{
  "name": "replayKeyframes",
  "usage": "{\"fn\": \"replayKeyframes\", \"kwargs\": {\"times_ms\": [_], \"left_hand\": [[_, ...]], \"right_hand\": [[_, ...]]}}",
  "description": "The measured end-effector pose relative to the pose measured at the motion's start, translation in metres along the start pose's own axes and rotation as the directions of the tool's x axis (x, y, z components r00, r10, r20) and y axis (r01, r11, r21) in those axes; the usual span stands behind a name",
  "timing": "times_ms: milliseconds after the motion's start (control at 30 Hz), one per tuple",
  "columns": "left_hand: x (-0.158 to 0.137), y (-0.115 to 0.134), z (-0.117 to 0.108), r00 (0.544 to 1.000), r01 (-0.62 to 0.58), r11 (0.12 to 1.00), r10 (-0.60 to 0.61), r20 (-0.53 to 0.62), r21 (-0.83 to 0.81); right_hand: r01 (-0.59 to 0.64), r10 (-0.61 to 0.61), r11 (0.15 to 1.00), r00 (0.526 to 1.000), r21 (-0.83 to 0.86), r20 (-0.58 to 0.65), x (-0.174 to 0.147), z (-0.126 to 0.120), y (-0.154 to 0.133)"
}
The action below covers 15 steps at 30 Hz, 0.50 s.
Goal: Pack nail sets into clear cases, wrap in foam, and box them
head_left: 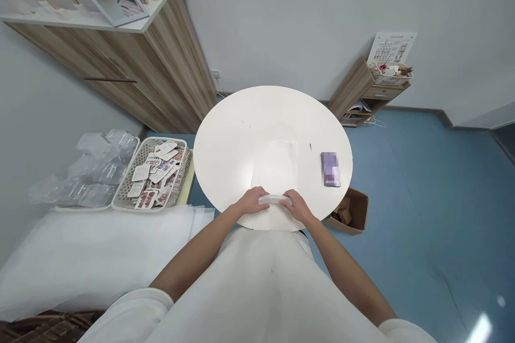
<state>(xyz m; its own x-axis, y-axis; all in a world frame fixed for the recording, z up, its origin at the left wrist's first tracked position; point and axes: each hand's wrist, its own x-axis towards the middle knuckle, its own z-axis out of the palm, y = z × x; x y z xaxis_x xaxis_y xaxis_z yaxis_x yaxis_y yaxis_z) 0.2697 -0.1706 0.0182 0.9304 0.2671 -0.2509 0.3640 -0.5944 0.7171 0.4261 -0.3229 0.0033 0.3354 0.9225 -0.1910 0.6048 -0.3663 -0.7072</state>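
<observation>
A thin, whitish foam sheet lies flat on the round white table. Its near end seems folded or rolled into a thick white strip close to the table's front edge. My left hand is closed on the left end of this strip. At the right end, my right hand grips it with bent fingers. Whether anything is wrapped inside the strip cannot be seen. Away to the right, a purple item, blurred in the picture and possibly a phone, rests on the table.
To the left stand a white basket of nail-tip cards, a basket of clear plastic packs and a stack of white sheets. A cardboard box sits on the floor at right. Behind are a wooden cabinet and a small shelf.
</observation>
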Motion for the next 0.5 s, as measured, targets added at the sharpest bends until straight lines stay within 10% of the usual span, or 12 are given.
{"fn": "replayKeyframes", "kwargs": {"times_ms": [500], "left_hand": [[0.021, -0.041, 0.006, 0.909, 0.364, 0.872, -0.409, -0.079, -0.328]], "right_hand": [[-0.261, 0.26, 0.951, 0.965, 0.166, 0.026, 0.031, 0.005, 0.018]]}}
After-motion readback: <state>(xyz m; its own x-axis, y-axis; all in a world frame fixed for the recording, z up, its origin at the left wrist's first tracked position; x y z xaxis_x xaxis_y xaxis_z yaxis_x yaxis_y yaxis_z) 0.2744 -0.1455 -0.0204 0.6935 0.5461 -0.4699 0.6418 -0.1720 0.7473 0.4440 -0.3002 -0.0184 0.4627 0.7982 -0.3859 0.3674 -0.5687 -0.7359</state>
